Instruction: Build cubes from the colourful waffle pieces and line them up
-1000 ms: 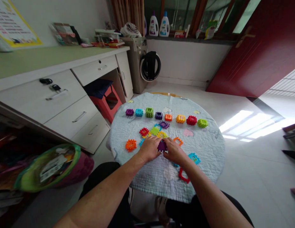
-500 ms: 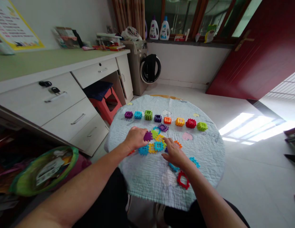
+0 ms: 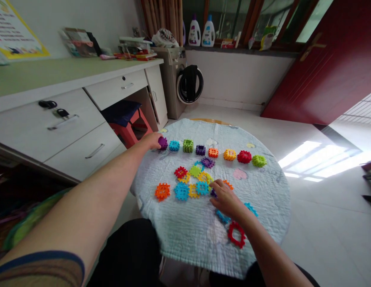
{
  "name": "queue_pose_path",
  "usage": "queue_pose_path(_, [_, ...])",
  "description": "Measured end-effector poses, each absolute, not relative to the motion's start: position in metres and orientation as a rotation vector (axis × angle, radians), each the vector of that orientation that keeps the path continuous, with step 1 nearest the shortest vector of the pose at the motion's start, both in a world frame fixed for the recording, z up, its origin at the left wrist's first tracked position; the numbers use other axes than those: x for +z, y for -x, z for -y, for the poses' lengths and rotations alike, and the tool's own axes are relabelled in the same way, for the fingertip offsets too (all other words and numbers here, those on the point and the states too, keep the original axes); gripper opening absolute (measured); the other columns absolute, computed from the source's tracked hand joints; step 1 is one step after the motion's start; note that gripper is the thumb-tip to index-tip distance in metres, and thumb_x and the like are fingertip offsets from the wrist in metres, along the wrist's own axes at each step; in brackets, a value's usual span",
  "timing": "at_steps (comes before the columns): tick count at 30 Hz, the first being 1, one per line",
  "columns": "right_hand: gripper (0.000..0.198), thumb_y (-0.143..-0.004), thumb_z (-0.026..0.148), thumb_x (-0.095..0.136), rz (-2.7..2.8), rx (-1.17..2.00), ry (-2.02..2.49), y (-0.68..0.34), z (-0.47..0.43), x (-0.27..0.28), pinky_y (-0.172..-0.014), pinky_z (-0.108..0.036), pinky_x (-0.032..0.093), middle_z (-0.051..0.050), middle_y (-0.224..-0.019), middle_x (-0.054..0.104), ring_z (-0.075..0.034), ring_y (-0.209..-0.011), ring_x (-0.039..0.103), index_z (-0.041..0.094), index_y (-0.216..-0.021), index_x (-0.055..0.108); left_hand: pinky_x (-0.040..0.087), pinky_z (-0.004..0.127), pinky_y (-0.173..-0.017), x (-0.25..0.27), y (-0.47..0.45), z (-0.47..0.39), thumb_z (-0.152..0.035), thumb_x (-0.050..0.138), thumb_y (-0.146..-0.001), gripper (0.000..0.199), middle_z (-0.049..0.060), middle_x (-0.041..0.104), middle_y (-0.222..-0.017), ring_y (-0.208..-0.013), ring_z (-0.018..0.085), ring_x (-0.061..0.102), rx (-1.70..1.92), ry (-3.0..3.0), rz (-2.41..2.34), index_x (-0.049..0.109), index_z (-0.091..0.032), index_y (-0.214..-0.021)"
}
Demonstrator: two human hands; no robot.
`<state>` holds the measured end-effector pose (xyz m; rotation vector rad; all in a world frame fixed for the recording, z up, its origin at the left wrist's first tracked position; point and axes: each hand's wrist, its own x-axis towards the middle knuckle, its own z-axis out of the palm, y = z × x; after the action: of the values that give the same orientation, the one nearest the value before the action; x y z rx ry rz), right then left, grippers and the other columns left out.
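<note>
Left hand: stretched out to the left end of the row; the purple stack (image 3: 163,143) is pinched at its near edge by the left hand (image 3: 153,140), thumb and fingers closed on it.
Right hand: the right hand (image 3: 224,196) is held low over the loose bits with fingers half curled, right by a navy piece (image 3: 213,193) that's partly covered. Whether anything is gripped can't be told, tbh.
Row: lined up rightward from the purple one are a cyan stack (image 3: 174,146), green stack (image 3: 188,146), navy stack (image 3: 200,150), orange stack (image 3: 213,152), yellow stack (image 3: 230,154), red stack (image 3: 244,156) and lime stack (image 3: 259,161).
Loose bits: a jumble is spread between the hands, nearer the body than the row, with an orange piece (image 3: 163,191) set apart on the left, then a blue piece (image 3: 182,191) and a cyan piece (image 3: 202,188).
By the right forearm: a red ring (image 3: 231,235) is laid flat near the cloth's edge.
Table: round, covered with a pale blue cloth (image 3: 185,227).
</note>
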<state>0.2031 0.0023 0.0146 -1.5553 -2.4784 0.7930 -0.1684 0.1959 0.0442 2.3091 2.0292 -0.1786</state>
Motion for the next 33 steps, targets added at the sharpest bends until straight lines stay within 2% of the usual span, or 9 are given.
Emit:
queue_pose_path(6, [0.036, -0.075, 0.014, 0.055, 2.462, 0.784, 1.579, -0.208, -0.004, 0.016, -0.092, -0.030, 0.042, -0.011, -0.117, 0.052, -0.021, -0.108, 0.054, 0.018, -0.111, 0.055, 0.046, 0.027, -0.080, 0.031, 0.173, -0.213, -0.028, 0.068, -0.055, 0.064, 0.009, 0.064, -0.117, -0.101, 0.026, 0.060, -0.336, -2.259, -2.018, 0.060, -0.019, -0.118])
queue_pose_path(12, [0.036, -0.076, 0.013, 0.054, 2.457, 0.806, 1.555, -0.210, -0.002, 0.019, -0.094, -0.031, 0.042, -0.011, -0.116, 0.052, -0.020, -0.108, 0.054, 0.018, -0.112, 0.053, 0.047, 0.027, -0.078, 0.025, 0.178, -0.217, -0.025, 0.067, -0.055, 0.064, 0.007, 0.067, -0.109, -0.096, 0.025, 0.062, -0.330, -2.205, -2.023, 0.058, -0.020, -0.118])
queue_pose_path(17, [0.037, -0.076, 0.012, 0.054, 2.447, 0.822, 1.555, -0.212, 0.000, 0.022, -0.095, -0.032, 0.041, -0.010, -0.117, 0.052, -0.019, -0.107, 0.054, 0.019, -0.112, 0.053, 0.048, 0.031, -0.079, 0.026, 0.179, -0.220, -0.022, 0.066, -0.054, 0.065, 0.010, 0.066, -0.111, -0.097, 0.027, 0.062, -0.313, -2.183, -2.008, 0.057, -0.020, -0.119])
queue_pose_path(23, [0.037, -0.076, 0.013, 0.055, 2.440, 0.847, 1.572, -0.212, 0.000, 0.026, -0.095, -0.031, 0.041, -0.011, -0.117, 0.052, -0.019, -0.106, 0.054, 0.017, -0.112, 0.053, 0.047, 0.029, -0.081, 0.021, 0.179, -0.226, -0.021, 0.067, -0.054, 0.068, 0.008, 0.065, -0.114, -0.099, 0.026, 0.061, -0.334, -2.129, -1.997, 0.055, -0.021, -0.121])
queue_pose_path(26, [0.037, -0.076, 0.013, 0.055, 2.440, 0.853, 1.580, -0.212, -0.001, 0.025, -0.094, -0.031, 0.041, -0.011, -0.116, 0.052, -0.019, -0.105, 0.054, 0.018, -0.112, 0.053, 0.046, 0.030, -0.087, 0.016, 0.180, -0.226, -0.019, 0.069, -0.052, 0.081, 0.012, 0.059, -0.123, -0.108, 0.027, 0.057, -0.307, -2.134, -1.992, 0.047, -0.018, -0.130])
queue_pose_path(29, [0.039, -0.076, 0.014, 0.055, 2.460, 0.842, 1.592, -0.214, -0.002, 0.025, -0.094, -0.031, 0.041, -0.011, -0.116, 0.053, -0.019, -0.105, 0.054, 0.017, -0.115, 0.053, 0.039, 0.035, -0.100, 0.017, 0.180, -0.218, -0.023, 0.073, -0.052, 0.095, 0.014, 0.046, -0.137, -0.124, 0.031, 0.045, -0.176, -2.221, -2.035, 0.035, -0.017, -0.139])
queue_pose_path(31, [0.039, -0.077, 0.015, 0.055, 2.500, 0.815, 1.606, -0.215, -0.002, 0.025, -0.096, -0.032, 0.040, -0.012, -0.115, 0.054, -0.020, -0.106, 0.053, 0.016, -0.116, 0.055, 0.032, 0.040, -0.107, 0.022, 0.174, -0.206, -0.029, 0.073, -0.055, 0.095, 0.014, 0.037, -0.142, -0.131, 0.033, 0.035, 0.002, -2.328, -2.071, 0.032, -0.018, -0.140])
queue_pose_path(33, [0.038, -0.076, 0.016, 0.057, 2.552, 0.773, 1.634, -0.216, -0.002, 0.026, -0.097, -0.035, 0.038, -0.013, -0.114, 0.055, -0.022, -0.108, 0.052, 0.015, -0.115, 0.057, 0.026, 0.044, -0.111, 0.031, 0.161, -0.187, -0.032, 0.070, -0.061, 0.088, 0.013, 0.033, -0.143, -0.134, 0.034, 0.028, 0.252, -2.433, -2.069, 0.032, -0.017, -0.139])
